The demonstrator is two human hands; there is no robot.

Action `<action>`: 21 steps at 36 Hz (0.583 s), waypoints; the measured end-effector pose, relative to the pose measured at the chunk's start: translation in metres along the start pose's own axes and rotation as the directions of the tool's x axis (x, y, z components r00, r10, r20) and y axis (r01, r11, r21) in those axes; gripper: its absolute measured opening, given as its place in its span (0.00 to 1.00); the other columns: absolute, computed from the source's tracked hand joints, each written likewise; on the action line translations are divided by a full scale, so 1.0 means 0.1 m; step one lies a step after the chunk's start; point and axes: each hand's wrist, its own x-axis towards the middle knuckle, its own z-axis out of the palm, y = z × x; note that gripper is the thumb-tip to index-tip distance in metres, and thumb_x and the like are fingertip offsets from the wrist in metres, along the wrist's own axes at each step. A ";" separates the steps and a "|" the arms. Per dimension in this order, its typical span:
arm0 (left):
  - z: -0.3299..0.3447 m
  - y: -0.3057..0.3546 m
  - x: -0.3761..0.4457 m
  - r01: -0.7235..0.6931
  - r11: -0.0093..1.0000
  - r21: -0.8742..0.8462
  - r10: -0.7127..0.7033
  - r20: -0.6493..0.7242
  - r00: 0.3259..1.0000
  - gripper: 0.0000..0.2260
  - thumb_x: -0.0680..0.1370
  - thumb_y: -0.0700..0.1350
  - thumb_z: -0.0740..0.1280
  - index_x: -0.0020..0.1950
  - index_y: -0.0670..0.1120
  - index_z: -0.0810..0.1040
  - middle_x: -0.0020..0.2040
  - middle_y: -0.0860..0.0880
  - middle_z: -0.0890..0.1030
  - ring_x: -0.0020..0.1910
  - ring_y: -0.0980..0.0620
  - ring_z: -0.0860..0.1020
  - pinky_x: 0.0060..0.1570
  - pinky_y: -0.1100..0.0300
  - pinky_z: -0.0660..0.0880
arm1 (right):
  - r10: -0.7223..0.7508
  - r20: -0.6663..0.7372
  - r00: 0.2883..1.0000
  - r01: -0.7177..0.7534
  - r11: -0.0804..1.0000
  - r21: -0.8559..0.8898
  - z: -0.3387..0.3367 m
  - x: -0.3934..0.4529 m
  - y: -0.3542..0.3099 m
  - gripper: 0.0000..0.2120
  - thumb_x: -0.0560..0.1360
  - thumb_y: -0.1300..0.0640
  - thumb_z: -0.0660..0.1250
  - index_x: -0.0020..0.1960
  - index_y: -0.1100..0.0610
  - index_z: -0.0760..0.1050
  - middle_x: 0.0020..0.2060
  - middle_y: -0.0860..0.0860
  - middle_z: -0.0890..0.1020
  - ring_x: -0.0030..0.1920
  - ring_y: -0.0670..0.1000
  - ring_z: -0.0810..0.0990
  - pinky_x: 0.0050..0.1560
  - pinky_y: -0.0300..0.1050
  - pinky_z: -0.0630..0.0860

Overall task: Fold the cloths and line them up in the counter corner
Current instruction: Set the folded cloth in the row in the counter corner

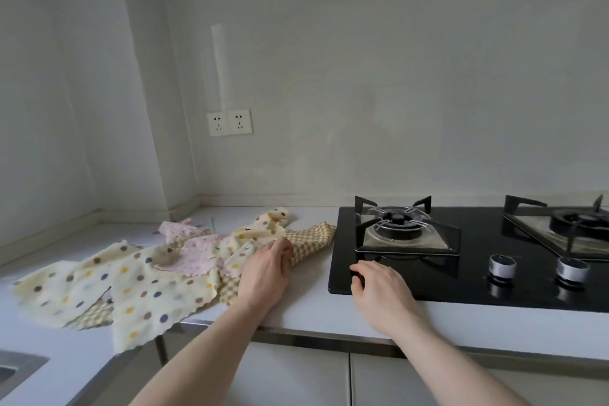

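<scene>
A loose heap of cloths lies unfolded on the white counter [306, 303]. Pale yellow polka-dot cloths [131, 287] spread to the left, one hanging over the front edge. A pink flowered cloth [197, 254] lies on top in the middle. A yellow checked cloth [313, 241] sticks out at the right, near the stove. My left hand [265, 273] rests on the heap's right end, its fingers curled onto the checked cloth. My right hand [379, 290] hovers over the front left corner of the stove, fingers loosely bent, holding nothing. The counter corner [184, 211] is behind the heap.
A black gas stove [478, 277] with two burners and two silver knobs fills the right of the counter. A steel sink edge [19, 369] shows at the lower left. Two wall sockets [229, 122] sit above the corner. Cabinet doors run below the counter.
</scene>
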 end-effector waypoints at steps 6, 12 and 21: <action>-0.02 0.03 0.00 -0.005 0.999 -0.044 0.006 0.026 1.000 0.14 0.84 0.47 0.59 0.70 0.52 0.71 0.55 0.50 0.84 0.51 0.49 0.81 0.49 0.53 0.77 | -0.006 0.004 1.000 0.006 1.000 0.001 0.04 0.02 0.03 0.19 0.83 0.49 0.55 0.72 0.47 0.70 0.70 0.42 0.73 0.71 0.44 0.69 0.75 0.46 0.60; 0.01 -0.01 0.03 -0.036 0.999 0.020 0.035 0.027 0.999 0.07 0.82 0.50 0.62 0.50 0.52 0.78 0.45 0.53 0.83 0.42 0.52 0.79 0.43 0.55 0.77 | -0.020 -0.022 1.000 0.021 0.999 0.033 0.01 0.01 0.00 0.18 0.83 0.49 0.56 0.72 0.47 0.70 0.69 0.41 0.74 0.70 0.44 0.71 0.74 0.45 0.62; -0.38 0.55 0.28 0.095 0.984 -0.151 -0.116 -0.136 0.984 0.11 0.81 0.57 0.64 0.45 0.54 0.80 0.37 0.55 0.82 0.36 0.53 0.78 0.31 0.59 0.69 | 0.000 -0.105 0.995 0.031 0.956 0.292 -0.12 -0.18 -0.10 0.10 0.76 0.45 0.66 0.57 0.43 0.76 0.50 0.36 0.81 0.51 0.41 0.79 0.51 0.39 0.77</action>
